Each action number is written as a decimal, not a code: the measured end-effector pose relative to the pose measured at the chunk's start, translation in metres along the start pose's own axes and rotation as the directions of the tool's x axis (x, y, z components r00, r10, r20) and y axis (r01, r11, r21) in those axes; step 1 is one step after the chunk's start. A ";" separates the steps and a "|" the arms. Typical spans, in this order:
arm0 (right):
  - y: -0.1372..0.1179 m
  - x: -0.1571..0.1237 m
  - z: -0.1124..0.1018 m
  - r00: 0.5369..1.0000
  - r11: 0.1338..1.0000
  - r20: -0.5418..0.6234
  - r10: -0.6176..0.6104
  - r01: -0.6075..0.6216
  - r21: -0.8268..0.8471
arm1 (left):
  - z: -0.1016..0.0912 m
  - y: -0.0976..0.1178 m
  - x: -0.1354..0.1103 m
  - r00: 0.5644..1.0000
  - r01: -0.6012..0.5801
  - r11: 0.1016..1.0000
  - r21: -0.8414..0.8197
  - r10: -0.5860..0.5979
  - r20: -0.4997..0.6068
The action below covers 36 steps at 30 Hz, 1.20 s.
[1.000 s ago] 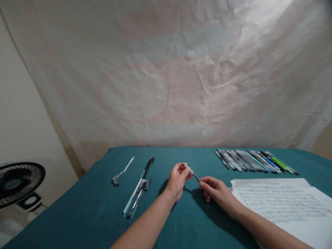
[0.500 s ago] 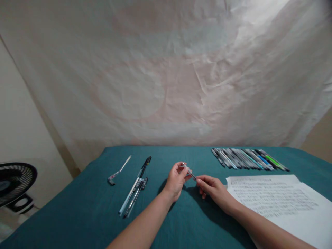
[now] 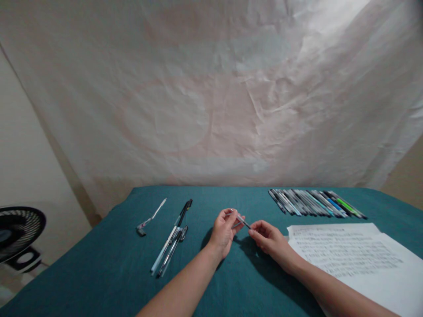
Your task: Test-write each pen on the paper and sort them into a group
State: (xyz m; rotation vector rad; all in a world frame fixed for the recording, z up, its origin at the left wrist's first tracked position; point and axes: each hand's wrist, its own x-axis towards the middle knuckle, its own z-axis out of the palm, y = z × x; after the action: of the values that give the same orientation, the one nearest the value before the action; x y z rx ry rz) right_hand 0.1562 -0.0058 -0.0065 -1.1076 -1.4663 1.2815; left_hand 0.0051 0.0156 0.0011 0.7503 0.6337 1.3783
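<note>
Above the middle of the green cloth, my left hand pinches a slim pen between thumb and fingers. Its dark end points down to the right, where the thumb and forefinger of my right hand grip it. Most of the pen's other end is hidden by my left fingers. To the left of my hands lie several pens, clear, white and black, close together. Farther left rests a thin white stick-like piece with a dark, crooked end; its kind is unclear.
A row of several pens and markers lies at the back right of the green cloth. Sheets of handwritten paper lie at the right, partly under my right forearm. A black fan stands off the left edge.
Both hands stay almost in place on the pen. My left fingers have closed slightly over its upper end, and my right fingers have curled a little differently.
</note>
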 end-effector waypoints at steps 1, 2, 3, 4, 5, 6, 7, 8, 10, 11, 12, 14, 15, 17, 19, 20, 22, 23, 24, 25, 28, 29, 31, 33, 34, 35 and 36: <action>0.001 0.000 0.000 1.000 1.000 0.003 -0.003 0.003 -0.002 | 0.000 0.000 0.000 1.000 -0.006 1.000 -0.001 0.006 -0.006; 0.003 0.000 0.000 1.000 1.000 0.006 -0.001 0.001 -0.007 | 0.000 0.001 0.000 1.000 -0.008 1.000 0.000 0.008 -0.009; 0.004 0.000 -0.001 1.000 1.000 0.008 0.004 -0.004 -0.014 | 0.000 0.001 0.000 1.000 -0.009 1.000 0.001 0.009 -0.011; 0.005 0.000 -0.001 1.000 1.000 0.010 0.012 -0.012 -0.022 | -0.001 0.002 0.000 1.000 -0.005 1.000 0.002 0.005 -0.010; 0.005 0.000 -0.001 1.000 0.999 0.010 0.019 -0.018 -0.030 | -0.001 0.002 0.000 1.000 0.001 1.000 -0.001 -0.001 -0.007; 0.004 0.000 -0.001 1.000 0.999 0.010 0.021 -0.020 -0.033 | -0.001 0.003 0.000 1.000 0.007 1.000 -0.008 -0.007 -0.002; 0.004 0.000 -0.001 1.000 0.999 0.011 0.017 -0.017 -0.030 | -0.002 0.003 0.000 1.000 0.013 1.000 -0.017 -0.013 0.006; 0.002 0.000 -0.001 1.000 1.000 0.017 0.009 -0.009 -0.023 | -0.002 0.003 0.000 1.000 0.019 0.999 -0.029 -0.018 0.015; -0.001 -0.001 -0.001 0.999 1.000 0.041 -0.016 0.016 -0.009 | -0.002 0.003 0.000 0.999 0.033 0.998 -0.056 -0.031 0.037; -0.002 -0.001 -0.001 0.998 1.000 0.054 -0.029 0.030 -0.007 | -0.002 0.003 -0.001 0.998 0.040 0.997 -0.068 -0.037 0.046; -0.003 -0.002 -0.001 0.997 0.999 0.063 -0.040 0.041 -0.012 | -0.002 0.003 -0.001 0.998 0.047 0.996 -0.078 -0.043 0.054; -0.003 -0.002 -0.002 0.996 0.998 0.071 -0.048 0.051 -0.043 | -0.002 0.004 -0.001 0.997 0.055 0.994 -0.092 -0.049 0.067; -0.003 -0.002 -0.002 0.996 0.997 0.071 -0.045 0.050 -0.065 | -0.002 0.004 -0.001 0.996 0.058 0.994 -0.096 -0.051 0.073; -0.002 -0.002 -0.002 0.997 0.994 0.076 -0.029 0.037 -0.105 | -0.002 0.004 -0.001 0.995 0.063 0.993 -0.100 -0.055 0.082; -0.001 -0.001 -0.002 0.997 0.993 0.077 -0.011 0.020 -0.119 | -0.003 0.004 -0.001 0.995 0.066 0.992 -0.104 -0.058 0.081; 0.000 -0.001 -0.002 0.998 0.993 0.064 -0.016 0.023 -0.116 | -0.003 0.003 -0.001 0.995 0.067 0.992 -0.104 -0.059 0.075; 0.002 0.000 -0.001 0.998 0.992 0.010 -0.066 0.067 -0.108 | -0.003 0.002 -0.001 0.997 0.059 0.993 -0.107 -0.053 0.058; 0.003 0.000 -0.001 0.994 0.989 -0.024 -0.103 0.100 -0.109 | -0.003 0.002 0.000 0.997 0.055 0.993 -0.107 -0.050 0.050; 0.003 0.000 -0.001 0.990 0.985 -0.052 -0.134 0.128 -0.113 | -0.003 0.001 0.000 0.998 0.053 0.993 -0.107 -0.048 0.046; 0.004 0.000 -0.001 0.987 0.983 -0.066 -0.148 0.140 -0.116 | -0.003 0.001 0.000 0.998 0.053 0.993 -0.106 -0.049 0.045; 0.002 -0.001 0.000 0.997 0.993 -0.026 -0.075 0.072 -0.094 | -0.002 0.002 -0.001 0.997 0.064 0.993 -0.101 -0.059 0.053; 0.001 -0.001 0.000 0.999 0.996 0.000 -0.038 0.038 -0.085 | -0.002 0.003 -0.002 0.996 0.072 0.993 -0.096 -0.066 0.057; -0.001 -0.002 0.000 0.999 0.997 0.031 0.012 -0.010 -0.072 | 0.000 0.004 -0.004 0.994 0.089 0.992 -0.085 -0.083 0.073; -0.004 -0.002 0.000 0.998 0.998 0.039 0.039 -0.037 -0.060 | 0.002 0.003 -0.006 0.992 0.101 0.992 -0.072 -0.094 0.084; -0.004 -0.002 0.000 0.998 0.998 0.034 0.051 -0.049 -0.049 | 0.003 0.003 -0.007 0.992 0.099 0.993 -0.068 -0.094 0.085; -0.004 -0.001 0.000 0.998 0.998 0.026 0.057 -0.056 -0.038 | 0.003 0.002 -0.008 0.993 0.091 0.994 -0.066 -0.086 0.082; -0.004 -0.001 0.000 0.999 0.998 0.010 0.052 -0.052 -0.033 | 0.004 0.001 -0.008 0.994 0.078 0.995 -0.066 -0.073 0.076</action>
State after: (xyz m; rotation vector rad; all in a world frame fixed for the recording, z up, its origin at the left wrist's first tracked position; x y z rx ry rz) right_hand 0.1560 -0.0068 -0.0028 -1.1682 -1.4800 1.3058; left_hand 0.0066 0.0072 0.0036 0.7114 0.5487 1.2913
